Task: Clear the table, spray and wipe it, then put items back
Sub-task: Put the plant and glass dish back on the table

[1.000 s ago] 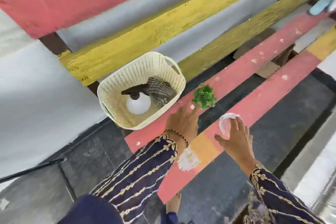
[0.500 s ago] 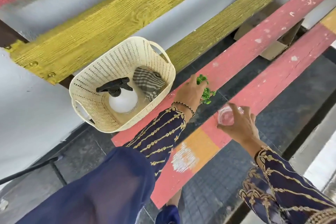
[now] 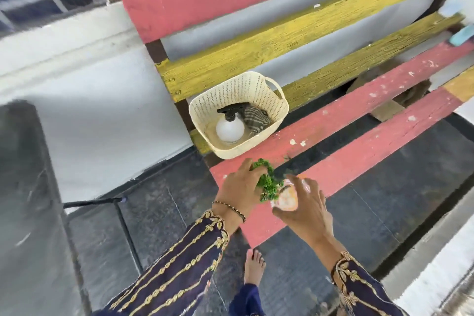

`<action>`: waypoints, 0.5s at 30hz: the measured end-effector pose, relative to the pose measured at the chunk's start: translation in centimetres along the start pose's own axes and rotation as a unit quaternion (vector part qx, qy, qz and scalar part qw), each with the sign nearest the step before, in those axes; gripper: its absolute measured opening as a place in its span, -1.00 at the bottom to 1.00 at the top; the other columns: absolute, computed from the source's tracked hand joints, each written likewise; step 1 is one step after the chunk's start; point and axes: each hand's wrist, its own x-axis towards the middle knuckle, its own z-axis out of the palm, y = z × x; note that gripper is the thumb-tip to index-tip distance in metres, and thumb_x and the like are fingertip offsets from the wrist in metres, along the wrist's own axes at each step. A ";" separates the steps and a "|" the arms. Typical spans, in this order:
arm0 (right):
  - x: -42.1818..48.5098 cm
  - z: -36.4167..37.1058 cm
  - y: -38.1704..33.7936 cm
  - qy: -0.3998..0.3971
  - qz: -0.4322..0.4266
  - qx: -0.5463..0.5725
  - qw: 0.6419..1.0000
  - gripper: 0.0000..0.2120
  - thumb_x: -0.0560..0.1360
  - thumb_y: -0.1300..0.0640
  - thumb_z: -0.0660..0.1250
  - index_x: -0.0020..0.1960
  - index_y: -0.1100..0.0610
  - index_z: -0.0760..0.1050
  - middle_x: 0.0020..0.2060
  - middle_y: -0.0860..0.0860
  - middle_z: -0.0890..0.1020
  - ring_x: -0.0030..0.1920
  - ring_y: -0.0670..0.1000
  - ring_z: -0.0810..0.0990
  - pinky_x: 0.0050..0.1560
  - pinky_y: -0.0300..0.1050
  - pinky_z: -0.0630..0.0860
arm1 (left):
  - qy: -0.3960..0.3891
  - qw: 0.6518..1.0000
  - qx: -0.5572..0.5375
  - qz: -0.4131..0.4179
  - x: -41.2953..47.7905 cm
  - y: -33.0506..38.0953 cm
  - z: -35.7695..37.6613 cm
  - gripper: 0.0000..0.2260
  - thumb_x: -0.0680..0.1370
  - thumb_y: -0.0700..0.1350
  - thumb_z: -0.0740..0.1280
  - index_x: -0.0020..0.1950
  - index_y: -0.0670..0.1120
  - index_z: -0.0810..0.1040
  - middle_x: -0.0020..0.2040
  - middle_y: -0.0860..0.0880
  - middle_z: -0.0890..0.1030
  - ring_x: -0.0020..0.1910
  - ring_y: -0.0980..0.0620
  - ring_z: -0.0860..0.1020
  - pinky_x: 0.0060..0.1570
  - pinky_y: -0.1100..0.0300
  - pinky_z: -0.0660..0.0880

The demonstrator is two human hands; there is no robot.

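Note:
My left hand (image 3: 241,185) grips a small green leafy plant (image 3: 268,183) above the near end of the red slatted bench (image 3: 359,108). Right beside it, my right hand (image 3: 305,208) holds a clear glass (image 3: 286,199), fingers wrapped over it. The two hands are close together, plant touching the glass. A cream perforated basket (image 3: 256,90) stands on the bench's left end, holding a white spray bottle (image 3: 229,127) with a black trigger and a striped cloth (image 3: 255,118).
Yellow and red planks form the bench back behind the basket. Dark tiled floor lies below, with my bare foot (image 3: 254,265) under the bench end. A thin black rod (image 3: 92,202) runs along the floor at left. A blue object (image 3: 461,37) lies far right.
Both hands have lifted the plant and the glass off the slats and drawn them toward me, closer together. The camera view has swung back, showing more of the wall.

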 end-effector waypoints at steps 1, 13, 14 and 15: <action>-2.1 0.1 -2.1 -0.001 -0.023 -0.002 1.000 -0.20 0.31 -0.21 0.50 0.46 -0.33 0.22 0.44 -0.07 0.22 0.41 0.10 0.30 -0.06 0.04 0.62 | 0.018 1.000 -0.006 -0.010 -3.0 -0.9 -1.7 -0.62 0.51 -0.18 0.30 0.32 0.02 0.44 0.31 -0.06 0.40 0.11 -0.17 0.57 0.15 -0.04 0.50; -23.8 3.6 -25.3 -0.037 -0.268 -0.005 0.963 -0.18 0.33 -0.21 0.54 0.51 -0.30 0.27 0.41 -0.03 0.32 0.43 0.10 0.31 0.25 0.12 0.49 | 0.247 0.960 -0.014 -0.132 -36.9 -12.6 -17.4 -0.65 0.52 -0.21 0.26 0.29 -0.02 0.49 0.20 -0.06 0.45 0.00 -0.19 0.59 0.04 -0.05 0.54; -24.8 4.0 -27.1 -0.042 -0.276 -0.010 0.960 -0.18 0.32 -0.22 0.54 0.50 -0.30 0.27 0.42 -0.04 0.31 0.43 0.10 0.31 0.26 0.14 0.50 | 0.264 0.954 -0.008 -0.143 -38.8 -13.5 -18.1 -0.66 0.51 -0.20 0.27 0.29 -0.01 0.48 0.18 -0.06 0.45 -0.01 -0.19 0.59 0.04 -0.05 0.54; -25.9 4.5 -28.8 -0.043 -0.284 -0.017 0.958 -0.18 0.31 -0.23 0.54 0.49 -0.31 0.27 0.42 -0.06 0.31 0.43 0.09 0.32 0.26 0.14 0.50 | 0.278 0.948 -0.003 -0.156 -40.6 -14.5 -18.8 -0.66 0.51 -0.20 0.27 0.28 -0.01 0.48 0.17 -0.05 0.45 -0.02 -0.19 0.59 0.03 -0.04 0.53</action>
